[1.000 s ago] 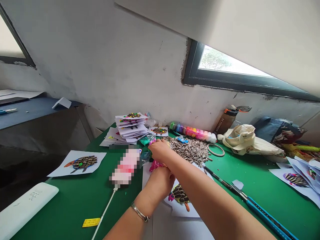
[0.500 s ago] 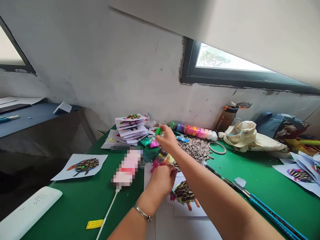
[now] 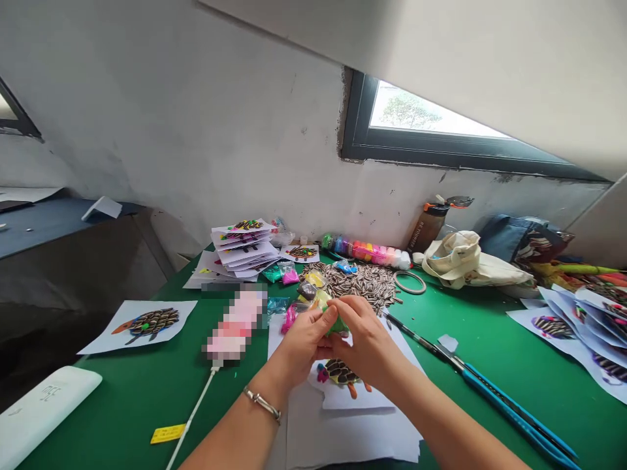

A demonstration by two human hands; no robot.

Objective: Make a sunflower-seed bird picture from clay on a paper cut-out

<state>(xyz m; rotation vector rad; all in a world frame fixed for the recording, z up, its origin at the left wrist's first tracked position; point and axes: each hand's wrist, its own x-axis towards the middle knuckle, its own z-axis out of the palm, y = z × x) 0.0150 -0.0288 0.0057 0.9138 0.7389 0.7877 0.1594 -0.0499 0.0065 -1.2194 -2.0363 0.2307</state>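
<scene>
Over the paper, my left hand [image 3: 309, 341] and my right hand [image 3: 366, 336] meet with fingers closed around a small green clay packet [image 3: 339, 324]. Most of the packet is hidden by the fingers. Just below them lies a picture of an animal made of sunflower seeds [image 3: 341, 372], with a yellow edge, orange legs and a pink and blue head; my hands cover its top. It rests on white sheets [image 3: 353, 437]. Small bags of coloured clay, among them a pink bag [image 3: 289, 320] and a yellow bag [image 3: 316, 279], lie just beyond my hands.
Beyond sits a heap of sunflower seeds [image 3: 369, 284], with a roll of tape [image 3: 410, 282] beside it. A blue-handled tool [image 3: 514, 408] lies at right. To the left are a stack of seed pictures [image 3: 245, 251], a pixelated pink object [image 3: 235, 326] with a cable, and a white device [image 3: 49, 411].
My right hand has come back from the far side of the table with the green packet, down to my left hand. Both hands now grip it together. The view has turned slightly right.
</scene>
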